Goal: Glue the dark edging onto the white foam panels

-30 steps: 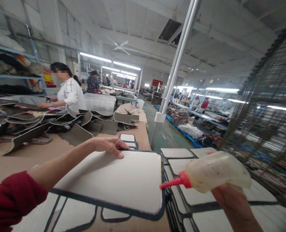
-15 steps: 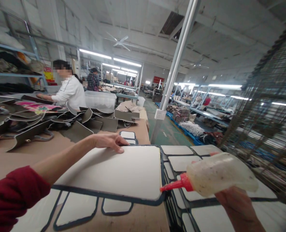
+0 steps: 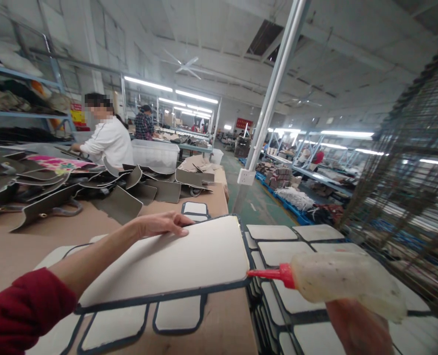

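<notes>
My left hand (image 3: pixel 169 224) grips the far edge of a large cream panel (image 3: pixel 174 261) with a dark blue border, thumb on top. The panel is tilted over the brown tabletop. On the right, my right hand (image 3: pixel 359 320) is wrapped round a cloudy squeeze bottle (image 3: pixel 345 278), partly hidden behind it. The bottle's red nozzle (image 3: pixel 269 273) points left, its tip at the panel's right edge near the lower corner. A thin yellowish line runs along that edge. Smaller bordered panels (image 3: pixel 180 313) lie under and beside the large one.
Stacked bordered panels (image 3: pixel 278 251) stand at the right. Dark olive pieces (image 3: pixel 119 202) are heaped on the brown table (image 3: pixel 219 197) at the left. A person in white (image 3: pixel 111 140) works behind them. A metal pole (image 3: pixel 271 93) rises beyond the table, and a wire rack (image 3: pixel 419 123) stands far right.
The large panel has turned, its right side shifting up and left. The nozzle tip has risen slightly with the corner, and the bottle has moved slightly right and down.
</notes>
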The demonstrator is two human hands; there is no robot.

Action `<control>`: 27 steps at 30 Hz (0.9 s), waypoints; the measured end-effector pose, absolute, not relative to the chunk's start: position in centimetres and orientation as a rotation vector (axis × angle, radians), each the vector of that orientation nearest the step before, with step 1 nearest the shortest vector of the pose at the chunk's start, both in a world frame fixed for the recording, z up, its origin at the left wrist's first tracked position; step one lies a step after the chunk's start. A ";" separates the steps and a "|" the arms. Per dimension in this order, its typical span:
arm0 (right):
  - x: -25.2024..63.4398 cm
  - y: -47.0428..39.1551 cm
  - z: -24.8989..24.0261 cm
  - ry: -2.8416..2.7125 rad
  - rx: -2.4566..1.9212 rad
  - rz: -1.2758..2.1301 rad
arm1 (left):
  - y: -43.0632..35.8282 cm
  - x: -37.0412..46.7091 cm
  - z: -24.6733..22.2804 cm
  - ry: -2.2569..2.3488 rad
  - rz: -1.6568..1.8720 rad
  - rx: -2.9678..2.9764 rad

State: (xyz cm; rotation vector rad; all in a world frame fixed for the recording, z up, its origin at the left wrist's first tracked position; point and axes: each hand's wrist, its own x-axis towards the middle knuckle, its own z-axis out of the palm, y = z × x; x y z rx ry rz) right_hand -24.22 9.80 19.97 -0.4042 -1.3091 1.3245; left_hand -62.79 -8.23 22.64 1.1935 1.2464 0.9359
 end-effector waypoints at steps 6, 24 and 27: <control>-23.9 9.6 17.8 -1.253 -0.368 1.143 | -8.0 -62.6 20.5 1.238 1.033 1.159; -27.8 6.7 18.9 -1.149 -0.323 1.027 | -7.3 -60.7 16.9 1.165 1.251 0.944; -28.4 6.5 19.0 -1.174 -0.340 1.029 | -7.3 -60.6 16.7 1.189 1.274 0.912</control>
